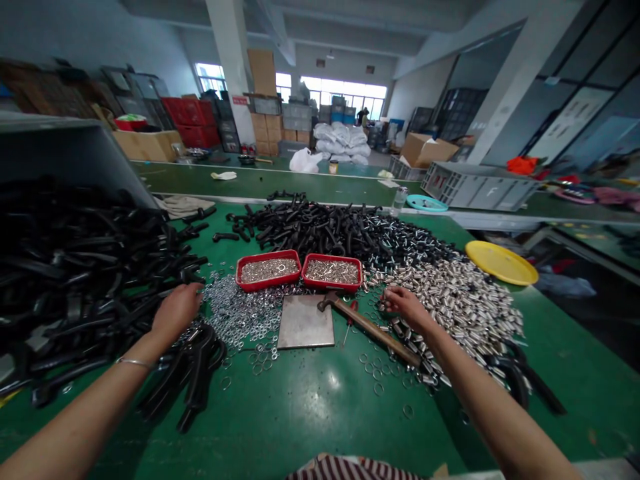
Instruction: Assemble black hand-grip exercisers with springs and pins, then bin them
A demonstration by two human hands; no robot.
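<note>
The left hand [180, 308] is positioned between black handles [100, 267] and washers [240, 308], the right hand [404, 307] by the metal tubes' [463, 303] left edge. Whether anything is grasped cannot be told.

Pale walls [90, 33], bright far windows [345, 90], 2 white pillars [231, 73], pale beamed ceiling [345, 28]

Rm dim; daylight thru far windows [345, 89], blown out. Glare on green tabletop [315, 400] nr ctr. Soft shadow beside R forearm [483, 393]. Wide-angle stretch @ edges; bkgd soft, 2 pillars [229, 67] lean.
</note>
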